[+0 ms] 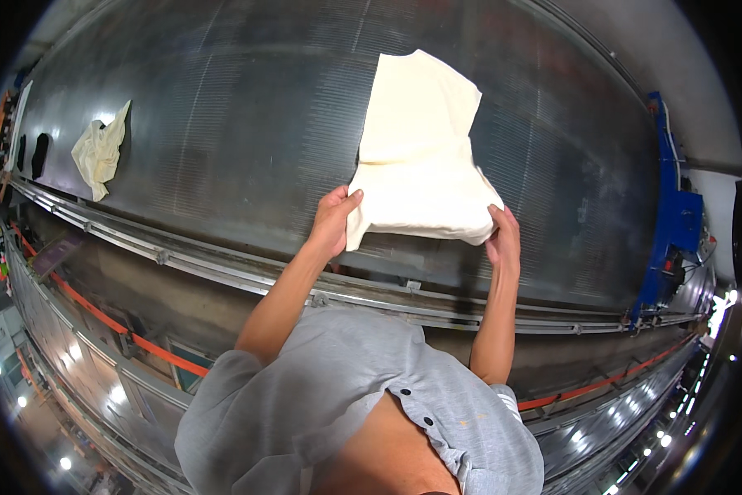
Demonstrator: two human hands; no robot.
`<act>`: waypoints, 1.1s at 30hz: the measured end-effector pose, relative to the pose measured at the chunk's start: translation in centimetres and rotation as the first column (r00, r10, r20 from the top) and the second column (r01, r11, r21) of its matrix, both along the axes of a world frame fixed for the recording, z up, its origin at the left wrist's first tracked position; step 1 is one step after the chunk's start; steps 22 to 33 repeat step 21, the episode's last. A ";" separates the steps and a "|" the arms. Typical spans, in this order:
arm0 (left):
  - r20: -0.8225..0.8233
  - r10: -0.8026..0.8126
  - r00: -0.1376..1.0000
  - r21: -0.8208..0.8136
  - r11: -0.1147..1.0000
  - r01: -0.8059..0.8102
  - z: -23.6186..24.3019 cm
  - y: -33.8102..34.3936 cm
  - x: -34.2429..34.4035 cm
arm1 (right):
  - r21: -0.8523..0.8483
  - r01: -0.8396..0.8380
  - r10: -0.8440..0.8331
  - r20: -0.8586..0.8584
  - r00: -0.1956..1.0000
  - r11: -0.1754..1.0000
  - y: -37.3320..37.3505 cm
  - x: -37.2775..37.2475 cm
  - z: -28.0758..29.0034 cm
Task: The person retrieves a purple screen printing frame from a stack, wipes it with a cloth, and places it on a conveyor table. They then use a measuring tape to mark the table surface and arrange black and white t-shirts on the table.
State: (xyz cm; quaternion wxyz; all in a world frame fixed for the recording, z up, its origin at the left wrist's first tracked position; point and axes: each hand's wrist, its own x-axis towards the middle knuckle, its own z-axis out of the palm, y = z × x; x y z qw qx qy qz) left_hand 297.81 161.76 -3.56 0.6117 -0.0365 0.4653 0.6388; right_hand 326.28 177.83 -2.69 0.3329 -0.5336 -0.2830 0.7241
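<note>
A cream-coloured piece of cloth [425,124], cut in a garment-like shape, is spread on the dark table. Its near edge is lifted and folded over between my two hands. At its left near corner my left hand [335,219] pinches the cloth, thumb on top, and a small flap hangs down beside it. My right hand [504,231] grips the right near corner, with the thumb on top and the other fingers partly hidden. The far end of the cloth lies flat, with a crease across its middle.
A crumpled cream cloth [101,153] lies on the long dark table [247,107] at the left, near a small black item [40,155]. Metal rails [222,272] run along the table's near edge. A blue machine frame [676,219] stands at the right end.
</note>
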 end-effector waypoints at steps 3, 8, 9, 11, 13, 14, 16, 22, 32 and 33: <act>0.051 -0.001 0.999 -0.013 1.000 0.002 2.3 -2.9 1.0 | 0.034 0.003 -0.001 -0.056 0.998 0.999 -3.0 2.1 0.9; 0.047 -0.027 0.999 -0.120 0.992 0.032 1.0 -8.5 2.7 | -0.229 -0.136 0.163 0.104 0.981 0.964 -9.7 5.1 -1.0; 0.023 -0.065 0.998 -0.163 0.984 0.068 0.4 -9.5 3.0 | -0.272 -0.103 0.131 0.085 0.988 0.957 -10.8 5.3 -2.1; -0.018 -0.074 0.997 -0.189 0.979 0.069 -3.1 -11.8 3.9 | -0.236 -0.078 0.120 0.170 0.978 0.969 -12.5 5.7 -4.0; -0.103 -0.173 0.980 -0.234 0.961 0.145 -4.9 -13.2 4.1 | -0.118 -0.016 0.043 0.227 0.973 0.993 -13.9 6.3 -6.4; -0.147 -0.221 0.964 -0.260 0.949 0.178 -4.7 -13.4 4.1 | -0.054 0.009 0.004 0.234 0.972 0.999 -14.2 5.9 -6.5; -0.111 -0.199 0.974 -0.246 0.955 0.168 -4.0 -13.7 4.4 | -0.056 0.012 -0.003 0.149 0.989 0.998 -14.5 6.3 -5.9; -0.106 -0.105 0.989 -0.140 0.986 0.090 -1.8 -14.3 4.5 | -0.049 -0.065 0.076 0.274 0.959 0.997 -14.9 7.8 -5.5; -0.106 -0.105 0.989 -0.140 0.986 0.090 -1.8 -14.3 4.5 | -0.049 -0.065 0.076 0.274 0.959 0.997 -14.9 7.8 -5.5; -0.106 -0.105 0.989 -0.140 0.986 0.090 -1.8 -14.3 4.5 | -0.049 -0.065 0.076 0.274 0.959 0.997 -14.9 7.8 -5.5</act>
